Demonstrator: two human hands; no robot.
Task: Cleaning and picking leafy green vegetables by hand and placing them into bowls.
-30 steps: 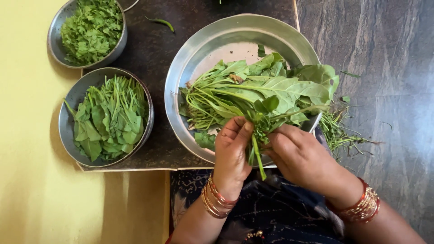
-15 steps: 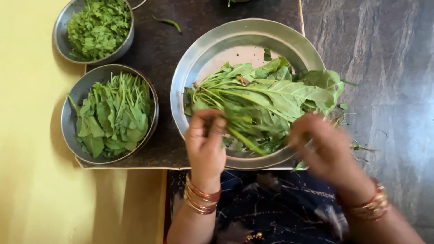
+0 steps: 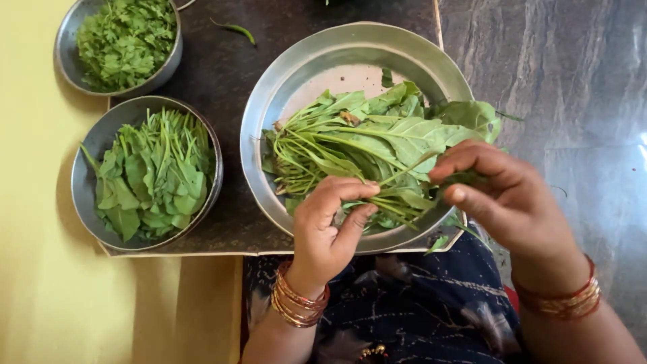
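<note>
Since the preceding frame the right hand [image 3: 512, 199] has returned from the right edge to frame centre, pinching a stalk of the leafy greens [image 3: 377, 145] on the large steel plate [image 3: 269, 87], left hand [image 3: 330, 226] likewise pinching stalks.

Two steel bowls are set at the left on a dark mat [image 3: 229, 74]. The nearer bowl [image 3: 86, 160] is filled with plucked flat leaves and thin stalks; the farther bowl [image 3: 62, 42] — partly cut off by the upper edge — is heaped with small frilly herb leaves. A single green chilli [image 3: 234, 29] is laid on the mat beyond them. Grey veined stone floor [image 3: 573, 87] is seen at the right — yellow surface [image 3: 40, 283] at the left.
</note>
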